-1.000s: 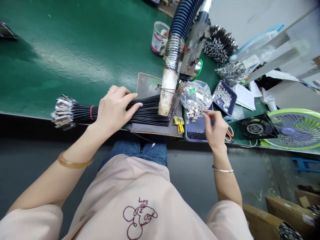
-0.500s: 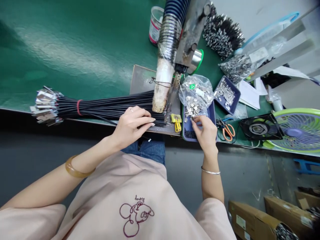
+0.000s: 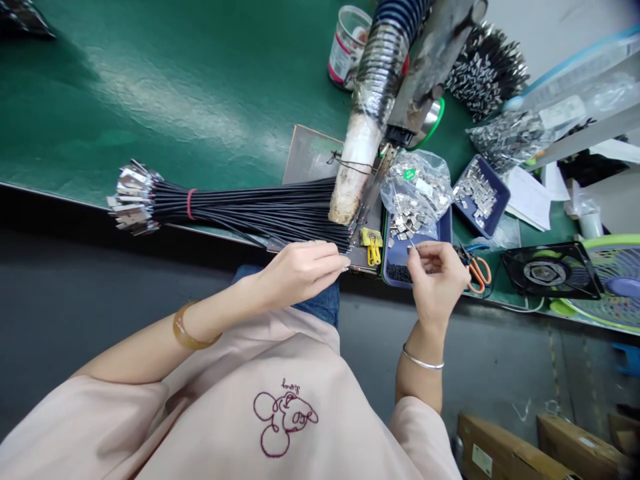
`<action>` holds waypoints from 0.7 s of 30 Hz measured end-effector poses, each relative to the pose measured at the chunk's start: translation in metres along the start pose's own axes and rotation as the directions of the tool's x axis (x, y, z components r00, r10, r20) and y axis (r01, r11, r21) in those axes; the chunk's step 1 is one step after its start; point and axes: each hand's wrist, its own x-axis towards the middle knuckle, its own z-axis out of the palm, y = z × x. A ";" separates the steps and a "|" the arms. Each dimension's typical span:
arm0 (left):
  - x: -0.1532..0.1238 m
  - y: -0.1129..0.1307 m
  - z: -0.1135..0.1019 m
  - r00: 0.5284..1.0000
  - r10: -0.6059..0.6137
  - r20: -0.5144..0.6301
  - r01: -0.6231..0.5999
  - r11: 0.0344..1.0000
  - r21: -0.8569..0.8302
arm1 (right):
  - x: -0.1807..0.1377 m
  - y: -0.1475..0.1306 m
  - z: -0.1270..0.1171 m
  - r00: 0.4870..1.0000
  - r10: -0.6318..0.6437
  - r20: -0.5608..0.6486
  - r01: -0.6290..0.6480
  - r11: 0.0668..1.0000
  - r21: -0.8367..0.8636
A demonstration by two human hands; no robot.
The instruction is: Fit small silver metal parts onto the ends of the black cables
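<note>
A bundle of black cables (image 3: pixel 240 208) lies along the table edge, tied with a red band, silvery metal ends at the far left. One cable strays from the bundle and runs under my left hand (image 3: pixel 305 270), whose thumb and fingers are pinched together at the table edge, apparently around its end. My right hand (image 3: pixel 437 277) pinches a tiny shiny piece between thumb and forefinger, over the front of a blue tray (image 3: pixel 395 253). That tray holds a clear bag of small metal parts (image 3: pixel 417 183), loose metal parts (image 3: pixel 406 223) and tiny black bits (image 3: pixel 399 272).
A taped hose (image 3: pixel 356 167) and a metal arm (image 3: pixel 420 73) hang over the cable ends. A yellow clip (image 3: pixel 372 248) sits left of the tray. Orange-handled pliers (image 3: pixel 480 275), a second blue tray (image 3: pixel 477 193) and a black fan (image 3: pixel 547 272) stand to the right.
My right hand has drawn back from the loose metal parts toward the tray's front. My left hand has come off the bundle's top to the table edge, fingers closer together. The view has shifted.
</note>
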 end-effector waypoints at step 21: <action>0.010 0.012 -0.006 0.901 -0.420 0.106 0.427 0.820 -0.381 | -0.051 -0.056 0.049 0.978 0.125 0.165 -0.196 0.814 0.547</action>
